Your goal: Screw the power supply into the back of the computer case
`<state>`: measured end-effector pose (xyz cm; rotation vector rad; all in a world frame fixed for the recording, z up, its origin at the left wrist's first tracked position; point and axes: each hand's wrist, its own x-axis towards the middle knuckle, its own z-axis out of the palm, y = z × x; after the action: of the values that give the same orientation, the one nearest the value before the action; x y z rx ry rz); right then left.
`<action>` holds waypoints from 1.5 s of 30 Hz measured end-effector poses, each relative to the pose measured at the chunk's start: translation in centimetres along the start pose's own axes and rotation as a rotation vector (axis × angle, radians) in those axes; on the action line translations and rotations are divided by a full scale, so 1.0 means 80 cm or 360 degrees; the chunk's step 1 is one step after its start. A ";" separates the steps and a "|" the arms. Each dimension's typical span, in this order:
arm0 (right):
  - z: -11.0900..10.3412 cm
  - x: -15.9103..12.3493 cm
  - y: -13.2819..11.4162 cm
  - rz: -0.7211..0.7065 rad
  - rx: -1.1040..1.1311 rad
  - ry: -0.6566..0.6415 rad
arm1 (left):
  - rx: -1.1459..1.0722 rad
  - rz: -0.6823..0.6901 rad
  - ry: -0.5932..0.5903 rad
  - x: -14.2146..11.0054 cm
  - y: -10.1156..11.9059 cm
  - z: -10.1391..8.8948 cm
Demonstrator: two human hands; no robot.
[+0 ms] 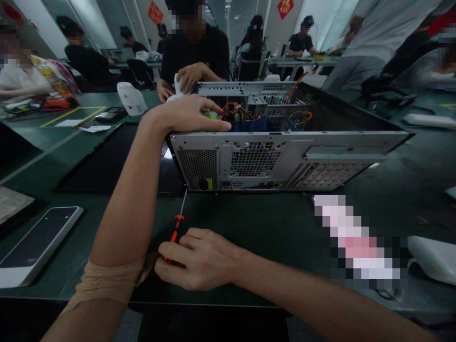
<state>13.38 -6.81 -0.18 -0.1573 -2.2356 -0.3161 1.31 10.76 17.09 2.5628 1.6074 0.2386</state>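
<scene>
A computer case (pixel 292 147) lies on its side with its rear panel facing me and its top uncovered, showing coloured wires inside. My left hand (pixel 188 114) rests on the case's top edge at the left, its fingers stretched out and nothing held. Below, my right hand (pixel 203 259) is closed on the red-and-black handle of a screwdriver (pixel 176 228). The screwdriver's thin shaft slants up, its tip at the lower left corner of the rear panel. Whether the tip sits in a screw is too small to tell.
A black side panel (pixel 107 161) lies left of the case. Left of me is a white device with a dark screen (pixel 42 242). A pixelated object (pixel 356 237) and a white device (pixel 432 259) lie at right. Across the table (pixel 249 223), a person handles something white.
</scene>
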 end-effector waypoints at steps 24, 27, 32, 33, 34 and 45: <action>-0.003 0.000 0.007 -0.0017 0.0035 -0.0150 | 0.0003 0.0025 0.0027 0.003 -0.003 0.001; -0.004 -0.001 0.006 0.0039 0.0016 -0.0136 | -0.0005 -0.0008 0.0019 0.002 -0.001 0.001; -0.002 -0.005 0.002 0.0070 -0.0012 -0.0127 | -0.0001 -0.0006 0.0029 0.003 0.000 0.002; -0.001 -0.006 0.001 0.0072 -0.0012 -0.0138 | -0.0006 -0.0010 0.0027 0.004 -0.001 0.002; 0.000 -0.007 0.001 0.0075 -0.0006 -0.0162 | -0.0009 -0.0009 0.0025 0.004 -0.002 0.002; -0.005 -0.006 -0.005 0.0145 0.0087 -0.0532 | -0.0023 -0.0034 0.0016 0.001 0.000 0.000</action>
<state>13.90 -7.29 -0.36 -0.3004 -2.5546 -0.1895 1.34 10.80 17.11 2.5363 1.6296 0.2603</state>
